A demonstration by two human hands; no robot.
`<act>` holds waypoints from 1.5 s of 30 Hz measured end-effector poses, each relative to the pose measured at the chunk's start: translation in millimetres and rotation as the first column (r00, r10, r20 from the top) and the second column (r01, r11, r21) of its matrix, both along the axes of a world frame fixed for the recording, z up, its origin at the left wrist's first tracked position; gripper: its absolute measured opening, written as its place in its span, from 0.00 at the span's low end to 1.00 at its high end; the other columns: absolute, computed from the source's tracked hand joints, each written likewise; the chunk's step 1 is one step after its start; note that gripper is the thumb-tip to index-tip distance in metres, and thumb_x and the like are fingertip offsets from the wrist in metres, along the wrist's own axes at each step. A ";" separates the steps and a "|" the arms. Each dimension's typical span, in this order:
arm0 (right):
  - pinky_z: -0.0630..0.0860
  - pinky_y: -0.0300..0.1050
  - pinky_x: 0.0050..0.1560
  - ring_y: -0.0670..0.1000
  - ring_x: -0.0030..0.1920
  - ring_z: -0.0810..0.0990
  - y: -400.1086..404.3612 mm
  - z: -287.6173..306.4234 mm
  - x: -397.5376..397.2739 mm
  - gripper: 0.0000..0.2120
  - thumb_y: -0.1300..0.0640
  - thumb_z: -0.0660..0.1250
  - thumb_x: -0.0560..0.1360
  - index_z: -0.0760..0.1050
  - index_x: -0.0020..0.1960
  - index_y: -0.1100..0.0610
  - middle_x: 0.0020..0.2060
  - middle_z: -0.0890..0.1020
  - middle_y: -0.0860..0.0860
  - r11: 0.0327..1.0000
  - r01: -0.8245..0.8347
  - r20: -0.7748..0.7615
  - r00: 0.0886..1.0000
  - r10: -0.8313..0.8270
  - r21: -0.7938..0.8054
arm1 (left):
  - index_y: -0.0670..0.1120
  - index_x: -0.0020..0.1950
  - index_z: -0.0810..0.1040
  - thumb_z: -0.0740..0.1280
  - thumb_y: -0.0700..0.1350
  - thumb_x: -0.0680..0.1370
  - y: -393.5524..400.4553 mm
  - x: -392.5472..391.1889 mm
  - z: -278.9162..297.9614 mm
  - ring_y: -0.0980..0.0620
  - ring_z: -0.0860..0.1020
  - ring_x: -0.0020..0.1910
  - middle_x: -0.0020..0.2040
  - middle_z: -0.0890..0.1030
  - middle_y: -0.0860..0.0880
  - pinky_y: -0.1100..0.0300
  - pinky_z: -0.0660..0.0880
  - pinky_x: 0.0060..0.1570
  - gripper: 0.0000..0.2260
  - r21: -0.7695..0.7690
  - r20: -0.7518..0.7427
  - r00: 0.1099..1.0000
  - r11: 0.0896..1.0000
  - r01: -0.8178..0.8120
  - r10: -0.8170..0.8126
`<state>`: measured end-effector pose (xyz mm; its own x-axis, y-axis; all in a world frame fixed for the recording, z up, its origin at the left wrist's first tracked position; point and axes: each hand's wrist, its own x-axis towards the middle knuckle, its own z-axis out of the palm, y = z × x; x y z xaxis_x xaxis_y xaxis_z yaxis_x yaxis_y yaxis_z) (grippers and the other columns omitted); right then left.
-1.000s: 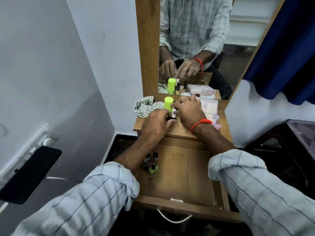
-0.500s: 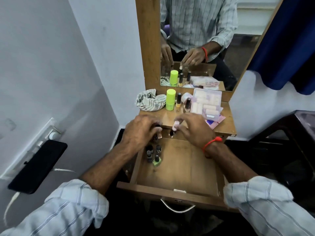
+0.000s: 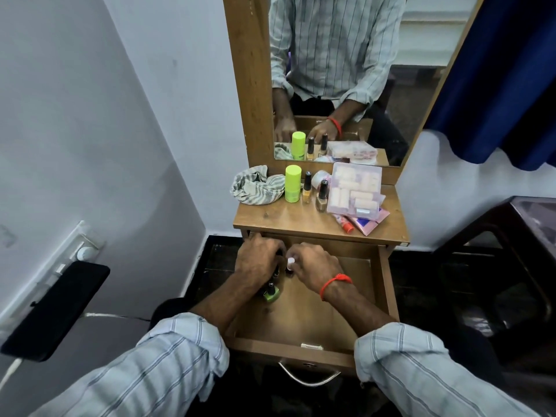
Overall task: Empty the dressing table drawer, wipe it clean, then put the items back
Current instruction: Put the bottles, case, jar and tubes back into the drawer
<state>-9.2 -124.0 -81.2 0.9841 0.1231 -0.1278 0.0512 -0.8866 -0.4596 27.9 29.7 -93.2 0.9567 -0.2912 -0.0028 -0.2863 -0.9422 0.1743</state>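
Two hands (image 3: 260, 260) — two tabletop polish bottles (image 3: 307, 187), one green can (image 3: 292, 183) (one cloth (image 3: 255, 189))

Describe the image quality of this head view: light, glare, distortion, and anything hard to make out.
Head view: wide-angle bending bows the wall and the mirror frame; soft glare on the tabletop; the floor and the side table sink into shadow; the bottles under the left hand and right hand in the drawer are dim and mostly hidden.

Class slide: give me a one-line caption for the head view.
Both hands, left hand and right hand, place small bottles in the open drawer below the dressing table.
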 end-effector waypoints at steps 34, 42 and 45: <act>0.72 0.35 0.43 0.40 0.40 0.74 -54.7 82.8 54.5 0.07 0.55 0.70 0.74 0.77 0.49 0.57 0.42 0.79 0.47 0.914 0.098 0.515 0.800 -0.308 0.394 | 0.52 0.65 0.78 0.75 0.53 0.75 -14.3 44.8 106.4 0.50 0.79 0.56 0.59 0.83 0.52 0.53 0.78 0.52 0.19 -0.563 0.313 0.936 0.825 0.044 0.164; 0.69 0.27 0.35 0.39 0.32 0.75 -51.1 52.3 -34.1 0.07 0.58 0.73 0.73 0.78 0.49 0.54 0.33 0.76 0.40 0.908 -0.014 0.282 0.952 -0.116 0.419 | 0.57 0.65 0.80 0.78 0.55 0.72 40.5 -60.9 108.2 0.62 0.62 0.51 0.48 0.66 0.70 0.57 0.65 0.53 0.22 -0.408 0.086 0.988 0.900 0.153 -0.129; 0.67 0.26 0.35 0.37 0.34 0.77 -41.5 26.8 -52.8 0.06 0.59 0.73 0.71 0.79 0.47 0.53 0.31 0.77 0.40 0.934 -0.064 0.167 0.986 0.005 0.350 | 0.65 0.60 0.79 0.78 0.57 0.70 56.6 -72.3 83.0 0.59 0.64 0.52 0.50 0.73 0.73 0.55 0.62 0.53 0.19 -0.323 -0.013 0.978 0.926 0.193 -0.208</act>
